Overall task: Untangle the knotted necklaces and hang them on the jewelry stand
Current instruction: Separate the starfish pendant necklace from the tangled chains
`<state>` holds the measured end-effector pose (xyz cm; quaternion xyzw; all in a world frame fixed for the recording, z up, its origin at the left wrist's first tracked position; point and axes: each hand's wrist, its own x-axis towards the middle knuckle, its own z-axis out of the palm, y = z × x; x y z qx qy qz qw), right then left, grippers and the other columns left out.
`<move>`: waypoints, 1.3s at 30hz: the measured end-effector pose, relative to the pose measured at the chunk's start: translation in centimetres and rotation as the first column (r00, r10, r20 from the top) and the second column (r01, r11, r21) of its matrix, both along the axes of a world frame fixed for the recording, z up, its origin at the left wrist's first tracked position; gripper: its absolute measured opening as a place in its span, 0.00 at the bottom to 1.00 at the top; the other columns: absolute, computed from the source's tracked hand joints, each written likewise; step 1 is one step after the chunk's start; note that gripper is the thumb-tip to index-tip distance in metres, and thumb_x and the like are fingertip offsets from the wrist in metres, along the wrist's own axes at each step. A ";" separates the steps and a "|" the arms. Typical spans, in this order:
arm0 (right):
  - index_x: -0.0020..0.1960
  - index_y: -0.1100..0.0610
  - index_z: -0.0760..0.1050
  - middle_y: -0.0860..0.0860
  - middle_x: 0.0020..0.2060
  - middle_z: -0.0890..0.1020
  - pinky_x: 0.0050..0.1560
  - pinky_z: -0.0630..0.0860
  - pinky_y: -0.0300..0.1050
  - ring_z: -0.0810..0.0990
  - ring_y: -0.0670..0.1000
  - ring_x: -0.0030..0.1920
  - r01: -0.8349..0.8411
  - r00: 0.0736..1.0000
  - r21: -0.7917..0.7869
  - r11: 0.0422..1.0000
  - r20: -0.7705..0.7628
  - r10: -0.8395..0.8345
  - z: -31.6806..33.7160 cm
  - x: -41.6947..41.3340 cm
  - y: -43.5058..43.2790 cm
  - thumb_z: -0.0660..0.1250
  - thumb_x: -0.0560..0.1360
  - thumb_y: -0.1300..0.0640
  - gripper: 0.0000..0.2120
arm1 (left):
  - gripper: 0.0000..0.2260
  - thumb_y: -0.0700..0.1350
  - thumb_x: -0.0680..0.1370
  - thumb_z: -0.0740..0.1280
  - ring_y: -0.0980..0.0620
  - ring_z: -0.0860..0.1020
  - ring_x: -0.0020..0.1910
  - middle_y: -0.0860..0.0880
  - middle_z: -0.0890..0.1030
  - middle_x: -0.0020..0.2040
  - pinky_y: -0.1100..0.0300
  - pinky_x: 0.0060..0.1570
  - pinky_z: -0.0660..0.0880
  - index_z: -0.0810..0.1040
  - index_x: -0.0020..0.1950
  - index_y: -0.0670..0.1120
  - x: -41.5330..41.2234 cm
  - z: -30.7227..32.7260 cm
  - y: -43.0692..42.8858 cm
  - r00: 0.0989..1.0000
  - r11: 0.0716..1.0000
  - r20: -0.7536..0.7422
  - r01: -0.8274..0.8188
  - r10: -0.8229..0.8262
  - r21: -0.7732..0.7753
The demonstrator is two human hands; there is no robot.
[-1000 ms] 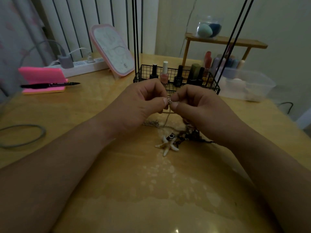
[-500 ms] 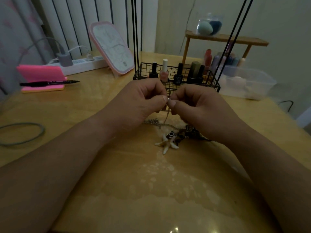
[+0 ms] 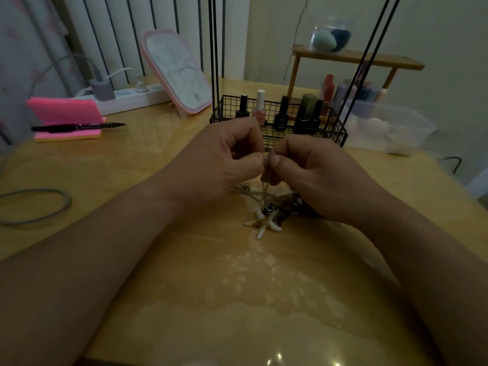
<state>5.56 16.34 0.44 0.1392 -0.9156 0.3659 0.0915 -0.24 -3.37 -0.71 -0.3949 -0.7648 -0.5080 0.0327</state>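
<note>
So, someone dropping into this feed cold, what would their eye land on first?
Probably the left hand and right hand together mid-frame, both pinching a thin silver chain just in front of the black wire basket of nail polish bottles. Under them, a pale starfish pendant lies on the yellow table among the tangled necklaces. At far left, a bright pink notepad carries a black pen.

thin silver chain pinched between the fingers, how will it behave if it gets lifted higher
Likely floppy: the thin silver chain hangs limp from where the left hand and right hand pinch it. Probably it drags the tangle along, since it runs down into the knotted heap by the white starfish pendant.
</note>
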 end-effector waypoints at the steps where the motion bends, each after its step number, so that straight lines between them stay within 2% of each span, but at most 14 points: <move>1: 0.51 0.51 0.80 0.46 0.40 0.83 0.38 0.74 0.34 0.80 0.40 0.39 0.002 1.000 -0.010 1.000 -0.021 -0.002 0.0 0.0 0.0 0.66 0.83 0.53 0.06 | 0.03 0.36 0.79 0.69 0.48 0.77 0.39 0.46 0.79 0.40 0.60 0.39 0.75 0.77 0.46 0.40 -0.1 0.0 0.0 1.000 1.000 0.006 -0.004 0.004 0.015; 3: 0.49 0.51 0.79 0.47 0.38 0.81 0.35 0.73 0.35 0.77 0.42 0.36 0.008 0.996 -0.043 0.999 -0.088 -0.012 0.1 0.2 -0.1 0.67 0.82 0.53 0.04 | 0.02 0.35 0.79 0.68 0.42 0.80 0.43 0.40 0.81 0.43 0.55 0.45 0.81 0.77 0.47 0.38 -0.3 0.1 0.0 0.999 0.999 0.053 -0.006 0.003 0.054; 6: 0.49 0.51 0.79 0.47 0.37 0.80 0.34 0.74 0.36 0.77 0.44 0.35 0.036 0.983 -0.057 0.998 -0.176 -0.045 0.0 0.3 -0.2 0.69 0.80 0.54 0.02 | 0.03 0.32 0.79 0.68 0.43 0.83 0.44 0.34 0.80 0.48 0.51 0.49 0.84 0.75 0.47 0.38 -0.3 0.1 0.2 0.986 0.995 0.165 -0.007 -0.010 0.101; 11: 0.49 0.52 0.79 0.50 0.42 0.84 0.39 0.80 0.48 0.82 0.50 0.42 0.090 0.992 -0.152 0.984 -0.071 -0.102 0.0 0.2 -0.6 0.68 0.81 0.54 0.03 | 0.06 0.32 0.79 0.67 0.43 0.82 0.47 0.31 0.79 0.51 0.51 0.51 0.84 0.75 0.49 0.42 -0.4 0.0 0.3 0.958 0.985 0.283 -0.010 -0.041 0.175; 13: 0.49 0.53 0.79 0.51 0.43 0.86 0.40 0.78 0.40 0.85 0.48 0.44 0.085 0.996 -0.233 0.969 0.004 -0.086 0.1 0.2 -0.8 0.66 0.83 0.56 0.05 | 0.08 0.33 0.78 0.67 0.44 0.81 0.47 0.34 0.79 0.49 0.48 0.51 0.84 0.76 0.54 0.43 -0.4 0.0 0.3 0.957 0.987 0.286 -0.007 -0.040 0.162; 15: 0.49 0.54 0.79 0.52 0.43 0.87 0.41 0.78 0.34 0.86 0.48 0.45 0.085 0.994 -0.337 0.937 0.090 -0.058 0.3 0.3 -0.9 0.64 0.84 0.57 0.07 | 0.10 0.33 0.78 0.68 0.53 0.81 0.49 0.40 0.79 0.47 0.49 0.51 0.83 0.78 0.56 0.45 -0.4 0.0 0.2 0.979 0.996 0.202 -0.034 0.016 0.085; 17: 0.49 0.55 0.78 0.53 0.43 0.87 0.42 0.79 0.36 0.87 0.51 0.47 0.098 0.987 -0.447 0.889 0.159 -0.029 0.6 0.4 -1.0 0.62 0.85 0.57 0.09 | 0.11 0.34 0.80 0.68 0.62 0.79 0.50 0.53 0.79 0.48 0.57 0.50 0.79 0.79 0.56 0.48 -0.4 0.0 0.2 0.990 0.998 0.134 -0.057 0.052 0.033; 19: 0.49 0.55 0.78 0.55 0.43 0.87 0.42 0.79 0.39 0.88 0.53 0.48 0.111 0.983 -0.485 0.867 0.182 -0.024 0.7 0.4 -0.9 0.61 0.85 0.57 0.09 | 0.09 0.35 0.80 0.69 0.61 0.79 0.48 0.55 0.78 0.50 0.61 0.48 0.79 0.78 0.55 0.49 -0.3 0.0 0.3 0.987 0.997 0.146 -0.067 0.060 0.040; 22: 0.50 0.56 0.78 0.55 0.44 0.87 0.41 0.78 0.36 0.88 0.52 0.46 0.101 0.987 -0.445 0.890 0.160 -0.032 0.6 0.3 -0.8 0.62 0.85 0.56 0.09 | 0.04 0.40 0.81 0.71 0.58 0.80 0.44 0.48 0.80 0.47 0.60 0.45 0.80 0.77 0.53 0.46 0.0 0.0 0.4 0.990 0.997 0.124 -0.076 0.072 0.026; 26: 0.49 0.53 0.79 0.49 0.40 0.85 0.42 0.79 0.36 0.86 0.46 0.44 0.095 0.993 -0.374 0.923 0.104 -0.060 0.2 0.1 -0.7 0.63 0.85 0.55 0.08 | 0.06 0.47 0.79 0.73 0.53 0.81 0.44 0.50 0.82 0.45 0.60 0.43 0.80 0.79 0.52 0.49 0.4 -0.2 0.7 0.997 0.997 0.031 -0.071 0.072 -0.033; 30: 0.52 0.52 0.79 0.48 0.44 0.86 0.52 0.83 0.43 0.86 0.44 0.47 0.107 0.994 -0.263 0.959 0.023 -0.105 0.1 0.0 -0.6 0.64 0.84 0.53 0.07 | 0.02 0.43 0.81 0.72 0.53 0.83 0.46 0.49 0.84 0.46 0.63 0.46 0.80 0.81 0.52 0.46 0.1 -0.2 0.7 0.996 0.996 0.005 -0.084 0.084 0.010; 34: 0.53 0.52 0.78 0.48 0.47 0.85 0.53 0.82 0.48 0.85 0.44 0.50 0.134 0.991 -0.188 0.973 0.008 -0.135 0.2 0.1 -0.7 0.63 0.85 0.52 0.07 | 0.02 0.39 0.81 0.70 0.57 0.82 0.44 0.50 0.83 0.42 0.64 0.48 0.79 0.81 0.49 0.43 -0.1 0.0 0.5 0.992 0.995 0.104 -0.078 0.071 0.066; 37: 0.51 0.54 0.77 0.51 0.44 0.86 0.45 0.79 0.40 0.86 0.46 0.48 0.112 0.993 -0.220 0.969 0.072 -0.098 0.3 0.3 -0.9 0.61 0.86 0.53 0.08 | 0.04 0.38 0.83 0.66 0.45 0.85 0.46 0.44 0.84 0.44 0.52 0.52 0.83 0.78 0.49 0.42 -0.3 0.2 0.3 0.964 0.994 0.265 -0.033 0.005 0.100; 39: 0.51 0.57 0.76 0.51 0.38 0.84 0.40 0.78 0.36 0.86 0.48 0.42 0.089 0.988 -0.329 0.940 0.148 -0.042 0.5 0.4 -1.0 0.59 0.86 0.55 0.10 | 0.05 0.37 0.84 0.63 0.45 0.84 0.41 0.44 0.83 0.41 0.53 0.48 0.82 0.76 0.50 0.42 -0.3 0.3 0.3 0.921 0.990 0.385 0.011 -0.065 0.141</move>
